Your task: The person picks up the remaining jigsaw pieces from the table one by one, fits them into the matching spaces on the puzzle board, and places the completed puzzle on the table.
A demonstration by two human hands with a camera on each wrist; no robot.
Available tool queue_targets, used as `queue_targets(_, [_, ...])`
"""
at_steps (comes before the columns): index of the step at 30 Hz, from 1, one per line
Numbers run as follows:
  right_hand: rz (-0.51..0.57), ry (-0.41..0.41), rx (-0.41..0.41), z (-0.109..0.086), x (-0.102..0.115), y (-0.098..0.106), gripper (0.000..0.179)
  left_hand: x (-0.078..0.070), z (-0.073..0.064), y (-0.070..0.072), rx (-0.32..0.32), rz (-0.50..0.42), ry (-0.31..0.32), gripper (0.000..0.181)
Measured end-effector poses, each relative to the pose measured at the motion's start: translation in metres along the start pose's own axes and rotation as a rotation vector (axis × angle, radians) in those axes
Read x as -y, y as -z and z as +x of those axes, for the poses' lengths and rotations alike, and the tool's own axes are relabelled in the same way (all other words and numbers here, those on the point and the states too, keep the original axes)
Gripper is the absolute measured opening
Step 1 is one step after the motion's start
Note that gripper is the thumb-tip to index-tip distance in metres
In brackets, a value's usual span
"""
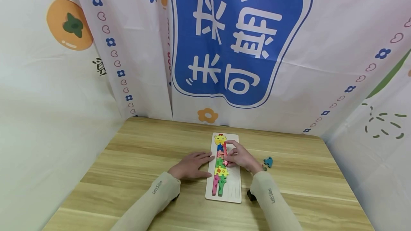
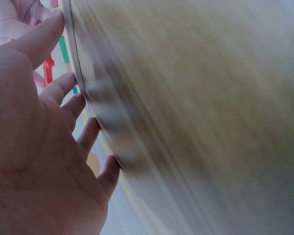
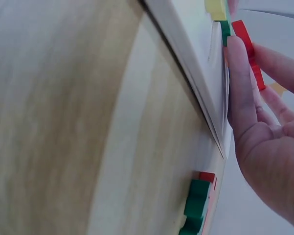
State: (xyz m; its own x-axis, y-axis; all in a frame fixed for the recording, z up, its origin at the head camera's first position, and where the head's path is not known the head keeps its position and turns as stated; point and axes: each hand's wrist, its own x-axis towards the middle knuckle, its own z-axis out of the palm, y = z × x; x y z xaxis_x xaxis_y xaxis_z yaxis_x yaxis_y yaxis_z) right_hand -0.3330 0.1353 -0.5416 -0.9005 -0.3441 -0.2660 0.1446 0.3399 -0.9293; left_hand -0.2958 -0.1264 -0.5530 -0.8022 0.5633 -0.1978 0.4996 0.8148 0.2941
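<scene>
Your right hand [image 1: 240,157] pinches the red puzzle piece [image 1: 225,149] over the board [image 1: 234,179], your left hand [image 1: 192,165] rests outstretched fingers against the board's edge, and the piece, probably light and stiff, suits gripping by its sides.

**We read 未来可期 and Let'sSlim**

Turned on their side, 4 white Chinese characters [image 1: 206,68], 未来可期, stand on the blue panel [image 1: 229,27] of the hanging cloth [image 1: 144,52]. We make out “Let'sSlim” on the left sleeve [image 1: 164,188] and again on the right sleeve [image 1: 269,191]. The red letters [image 1: 168,51] in a fold stay unclear to us; marks on the puzzle pieces [image 1: 219,163] are too small to read.
</scene>
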Motion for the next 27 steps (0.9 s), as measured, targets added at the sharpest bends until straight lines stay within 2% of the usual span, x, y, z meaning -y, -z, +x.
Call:
queue_targets(11, [-0.045, -0.012, -0.052, 0.001, 0.002, -0.006, 0.065, 0.001, 0.001, -0.002, 0.001, -0.001, 0.004, 0.079])
queue_targets(18, [-0.121, -0.027, -0.090, -0.002, 0.003, -0.009, 0.063, 0.002, 0.002, 0.000, 0.000, 0.002, 0.007, 0.079])
queue_targets(27, [-0.163, -0.039, -0.101, -0.004, 0.004, -0.011, 0.064, -0.001, 0.000, 0.000, 0.002, 0.003, 0.013, 0.078])
